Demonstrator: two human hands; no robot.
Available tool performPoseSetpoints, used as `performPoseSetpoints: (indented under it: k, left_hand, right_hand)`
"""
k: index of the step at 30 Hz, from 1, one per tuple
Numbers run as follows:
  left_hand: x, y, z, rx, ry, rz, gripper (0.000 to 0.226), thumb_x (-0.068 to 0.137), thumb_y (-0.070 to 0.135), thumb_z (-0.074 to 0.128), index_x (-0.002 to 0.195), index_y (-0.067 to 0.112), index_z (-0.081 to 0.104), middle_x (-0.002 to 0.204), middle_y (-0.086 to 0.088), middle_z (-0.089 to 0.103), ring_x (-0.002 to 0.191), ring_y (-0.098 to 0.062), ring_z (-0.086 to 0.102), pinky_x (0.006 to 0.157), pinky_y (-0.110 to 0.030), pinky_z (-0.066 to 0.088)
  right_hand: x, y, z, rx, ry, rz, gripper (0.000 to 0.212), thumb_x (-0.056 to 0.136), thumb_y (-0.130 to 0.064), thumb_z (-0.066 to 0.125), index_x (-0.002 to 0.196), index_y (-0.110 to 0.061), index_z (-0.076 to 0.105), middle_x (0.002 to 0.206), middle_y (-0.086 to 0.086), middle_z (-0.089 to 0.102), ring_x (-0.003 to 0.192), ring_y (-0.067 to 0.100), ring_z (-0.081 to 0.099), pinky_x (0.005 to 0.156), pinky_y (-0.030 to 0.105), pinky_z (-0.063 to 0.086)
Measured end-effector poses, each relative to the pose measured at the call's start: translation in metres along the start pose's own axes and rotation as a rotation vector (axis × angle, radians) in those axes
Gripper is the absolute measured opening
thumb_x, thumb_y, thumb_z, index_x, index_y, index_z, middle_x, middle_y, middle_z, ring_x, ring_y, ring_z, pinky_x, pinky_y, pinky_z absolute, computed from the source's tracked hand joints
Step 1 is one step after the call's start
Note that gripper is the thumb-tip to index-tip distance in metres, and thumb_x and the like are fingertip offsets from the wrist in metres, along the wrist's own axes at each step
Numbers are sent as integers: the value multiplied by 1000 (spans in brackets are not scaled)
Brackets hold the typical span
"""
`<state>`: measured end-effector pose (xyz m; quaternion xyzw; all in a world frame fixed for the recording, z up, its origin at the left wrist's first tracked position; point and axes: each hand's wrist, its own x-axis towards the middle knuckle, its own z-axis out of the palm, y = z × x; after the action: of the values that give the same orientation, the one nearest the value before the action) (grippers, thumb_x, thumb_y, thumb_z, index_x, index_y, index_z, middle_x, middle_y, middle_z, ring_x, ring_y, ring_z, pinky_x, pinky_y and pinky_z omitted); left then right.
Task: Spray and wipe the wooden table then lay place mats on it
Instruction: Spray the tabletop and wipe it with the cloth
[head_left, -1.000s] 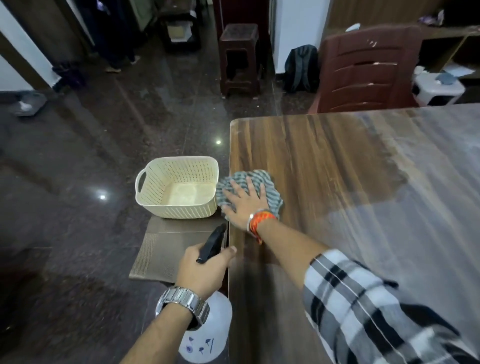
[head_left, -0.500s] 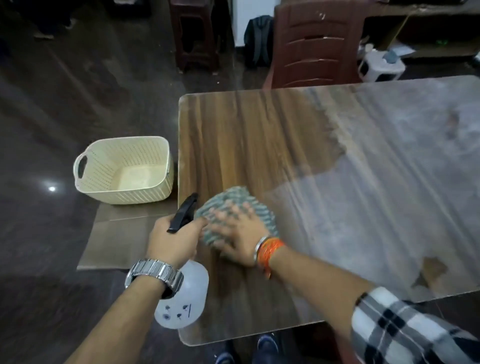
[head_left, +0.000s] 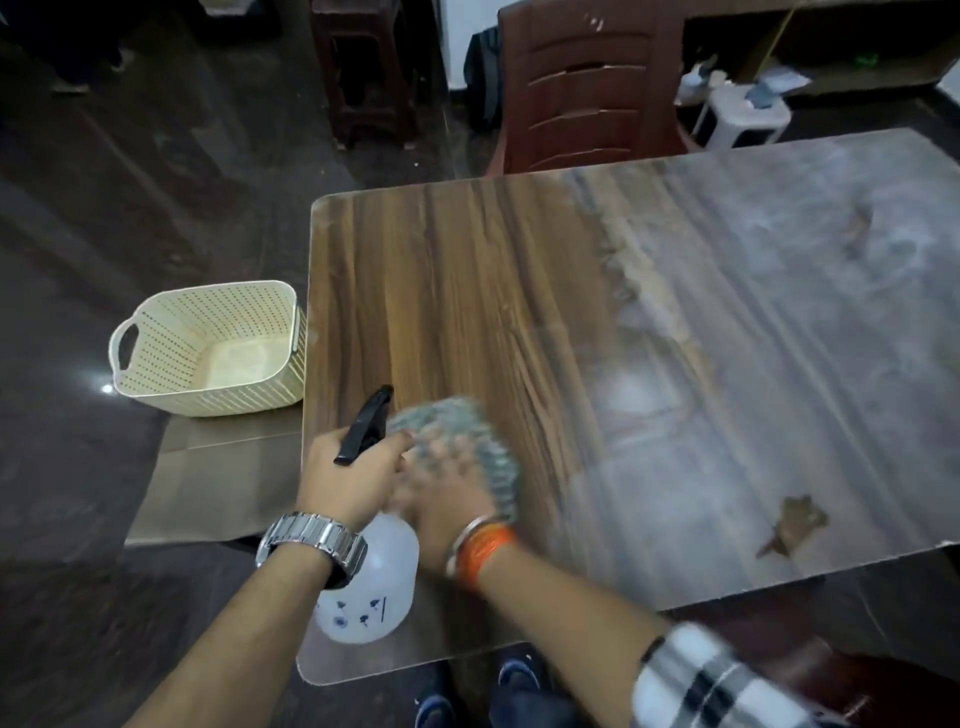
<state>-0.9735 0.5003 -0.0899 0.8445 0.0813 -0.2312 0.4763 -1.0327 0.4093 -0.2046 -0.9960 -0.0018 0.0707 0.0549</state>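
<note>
Wiping stage in hand; spraying looks paused, place mats not yet laid.

Basket (head_left: 208, 348): cream, perforated, one handle visible, standing on a low surface just beside the desk's left edge. Appears empty; only its pale floor shows. It rests on flat brownish sheets (head_left: 208, 483), possibly the place mats, though too plain to confirm.

Left hand (head_left: 349, 480): closed around the neck of a spray bottle (head_left: 371, 592), black trigger head pointing away from the person. Bottle translucent white, small dark markings low on its side; fill level cannot be told. Held over the desk's near left corner.

Right hand (head_left: 448, 499): spread flat, pressing a grey cloth (head_left: 467, 436) onto the desk; motion-blurred.

Desk (head_left: 467, 270): wood grain, left portion dark and clean-looking, right portion covered in a pale dusty film with a few bare patches.

Next move, by judgement: work the cloth rightward into the filmed area, spraying ahead of it, before fetching mats.
</note>
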Motion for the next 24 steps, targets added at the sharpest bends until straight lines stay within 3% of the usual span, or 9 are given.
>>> performPoseSetpoints:
  k: [3, 6, 8, 12, 15, 17, 19, 22, 24]
  left_hand:
    - [-13, 5, 4, 156, -91, 14, 34, 78, 31, 79, 66, 1, 68, 54, -11, 65, 37, -18, 50, 45, -24, 42]
    - [-23, -3, -2, 101, -105, 21, 38, 82, 28, 75, 79, -8, 68, 62, -21, 63, 40, -21, 49, 48, -28, 43]
    - [-35, -11, -6, 70, -140, 16, 41, 78, 35, 77, 79, -5, 68, 60, -15, 59, 43, -21, 48, 52, -34, 42]
    - [-65, -37, -13, 196, -171, 34, 34, 80, 29, 77, 64, 12, 53, 52, -4, 46, 46, -19, 44, 47, -26, 33]
    - [-75, -54, -29, 209, -214, 44, 37, 79, 30, 79, 60, 9, 54, 50, -8, 49, 42, -18, 44, 49, -26, 37]
    - [-80, -63, -46, 199, -227, 28, 42, 72, 40, 79, 68, 1, 64, 58, -17, 66, 40, -17, 47, 51, -28, 41]
    - [-83, -73, -62, 177, -188, 12, 54, 62, 49, 74, 76, -3, 69, 64, -15, 72, 41, -20, 49, 53, -31, 43]
    - [-86, -86, -81, 231, -60, 44, 49, 65, 42, 74, 75, -6, 66, 55, -11, 63, 47, -23, 53, 53, -31, 43]
    - [-87, -89, -89, 266, -27, 63, 37, 74, 32, 77, 76, -4, 68, 62, -18, 68, 53, -25, 56, 54, -29, 43]
  right_hand:
    - [-20, -50, 11, -47, -40, -237, 65, 66, -65, 65, 120, -31, 63, 124, -8, 63, 126, 17, 49, 113, 46, 27]
    - [-45, -10, 24, 72, 24, -292, 60, 87, -55, 45, 142, -34, 37, 151, -8, 36, 145, 25, 13, 117, 55, 1]
    - [-74, 40, 28, 110, 93, 45, 52, 92, -57, 34, 142, -42, 36, 154, -10, 31, 146, 27, 10, 115, 60, 3]
    - [-145, 119, 32, 177, 166, 998, 68, 84, -64, 17, 147, -41, 28, 157, -5, 24, 144, 37, 12, 113, 60, 0]
    - [-139, 96, 30, 317, 200, 1244, 66, 84, -56, 28, 145, -33, 37, 157, 0, 25, 144, 41, 8, 110, 63, -6]
    - [-112, 47, 35, 273, 202, 1046, 65, 81, -51, 40, 141, -28, 46, 151, 6, 38, 140, 47, 18, 109, 66, -1]
    - [-86, -24, 32, 190, 154, 663, 61, 78, -50, 45, 135, -28, 52, 143, 6, 48, 137, 47, 28, 109, 65, 3]
    - [-65, -124, 21, 185, 28, 73, 55, 88, -40, 41, 142, -25, 42, 148, 5, 42, 145, 39, 10, 113, 63, -6]
    - [-60, -147, 19, 204, -30, -75, 55, 93, -38, 40, 145, -21, 37, 149, 6, 41, 147, 33, 3, 114, 59, -7]
